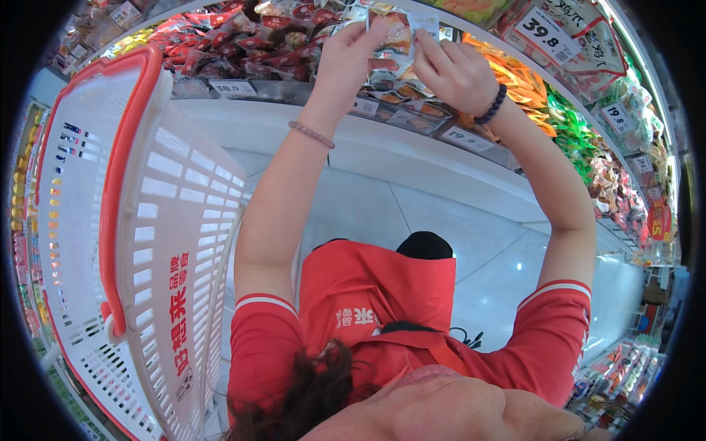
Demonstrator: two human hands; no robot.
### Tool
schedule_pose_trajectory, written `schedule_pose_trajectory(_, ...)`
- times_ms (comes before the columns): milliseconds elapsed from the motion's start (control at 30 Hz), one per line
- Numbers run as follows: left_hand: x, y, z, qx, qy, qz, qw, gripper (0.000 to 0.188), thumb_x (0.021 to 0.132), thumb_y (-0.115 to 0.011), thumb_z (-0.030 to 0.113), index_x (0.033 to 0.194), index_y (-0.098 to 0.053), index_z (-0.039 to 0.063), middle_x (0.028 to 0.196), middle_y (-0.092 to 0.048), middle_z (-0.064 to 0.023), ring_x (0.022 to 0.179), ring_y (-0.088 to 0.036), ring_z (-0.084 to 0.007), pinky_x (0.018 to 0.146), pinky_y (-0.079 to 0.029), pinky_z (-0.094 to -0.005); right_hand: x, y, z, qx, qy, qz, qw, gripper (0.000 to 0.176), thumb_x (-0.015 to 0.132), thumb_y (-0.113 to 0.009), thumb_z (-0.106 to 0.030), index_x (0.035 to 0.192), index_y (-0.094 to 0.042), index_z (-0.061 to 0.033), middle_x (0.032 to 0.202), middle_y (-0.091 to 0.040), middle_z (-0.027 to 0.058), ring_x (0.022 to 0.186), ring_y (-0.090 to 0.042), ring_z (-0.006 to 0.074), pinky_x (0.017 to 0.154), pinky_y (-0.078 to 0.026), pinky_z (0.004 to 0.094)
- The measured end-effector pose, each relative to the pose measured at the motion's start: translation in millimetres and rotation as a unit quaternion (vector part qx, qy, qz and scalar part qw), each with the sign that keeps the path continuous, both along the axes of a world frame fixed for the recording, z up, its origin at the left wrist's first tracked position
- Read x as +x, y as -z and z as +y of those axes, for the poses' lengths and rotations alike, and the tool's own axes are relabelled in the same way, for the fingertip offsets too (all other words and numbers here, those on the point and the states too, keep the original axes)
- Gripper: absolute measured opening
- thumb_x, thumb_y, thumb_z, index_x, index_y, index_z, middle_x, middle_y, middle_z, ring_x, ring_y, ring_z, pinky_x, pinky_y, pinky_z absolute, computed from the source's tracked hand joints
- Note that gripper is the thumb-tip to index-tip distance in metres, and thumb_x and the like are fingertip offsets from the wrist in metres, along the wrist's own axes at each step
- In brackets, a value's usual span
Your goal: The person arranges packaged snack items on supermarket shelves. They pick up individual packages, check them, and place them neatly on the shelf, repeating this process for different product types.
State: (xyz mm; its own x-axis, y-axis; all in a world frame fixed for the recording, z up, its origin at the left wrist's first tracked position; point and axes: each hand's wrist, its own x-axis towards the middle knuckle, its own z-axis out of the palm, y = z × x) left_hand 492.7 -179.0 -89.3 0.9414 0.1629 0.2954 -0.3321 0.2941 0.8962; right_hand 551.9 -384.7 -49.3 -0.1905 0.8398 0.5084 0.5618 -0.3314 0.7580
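At the top of the head view, my left hand grips a small clear snack packet with reddish-brown food inside, above a shelf bin of similar packets. Against the packet's right side is a pale printed card or label. My right hand pinches its lower edge between thumb and finger. Whether the label is fixed to the packet cannot be told. Bead bracelets circle both wrists. Below my hands, the shelf's front rail bears a price tag.
To the left stands a white plastic shopping basket with a red handle. Dark red packets fill the bin at left; orange packets and green packets lie to the right. A higher shelf holds larger bags. Grey tiled floor shows below.
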Motion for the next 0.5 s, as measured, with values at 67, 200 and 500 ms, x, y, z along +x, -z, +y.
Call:
schedule_pose_trajectory(67, -2, 2, 1, -0.045, 0.022, -0.015, 0.999, 0.024, 0.1, -0.063, 0.005, 0.12, -0.066, -0.007, 0.111, -0.072, -0.01, 0.095, -0.071, -0.0142, 0.078, -0.066, -0.0282, -4, 1, -2, -0.02, 0.018, 0.08, 0.996, 0.028, 0.085, -0.071, -0.012, 0.111, -0.068, -0.0023, 0.126, -0.068, 0.0115, 0.082, -0.069, 0.0207, 0.068, -0.055, 0.0308)
schedule_pose_trajectory(200, -2, 8, 8, -0.023, -0.025, 0.016, 0.999, 0.023, 0.101, -0.062, 0.007, 0.12, -0.066, -0.004, 0.113, -0.072, -0.0085, 0.097, -0.071, -0.0155, 0.081, -0.063, -0.0294, -6, -6, 0, 0.059, 0.009, 0.37, 0.927, 0.024, 0.095, -0.069, -0.015, 0.117, -0.067, -0.0058, 0.126, -0.069, 0.0125, 0.089, -0.07, 0.0296, 0.073, -0.057, 0.0375)
schedule_pose_trajectory(500, -28, -11, -1, 0.326, -0.142, -0.134, 0.925, 0.007, 0.09, -0.075, 0.005, 0.091, -0.073, -0.002, 0.08, -0.073, -0.0066, 0.071, -0.068, -0.0114, 0.066, -0.056, -0.026, -24, -17, 26, 0.035, -0.018, 0.401, 0.915, 0.045, 0.084, -0.076, -0.002, 0.126, -0.06, -0.007, 0.102, -0.069, 0.0128, 0.09, -0.067, 0.0315, 0.078, -0.057, 0.0399)
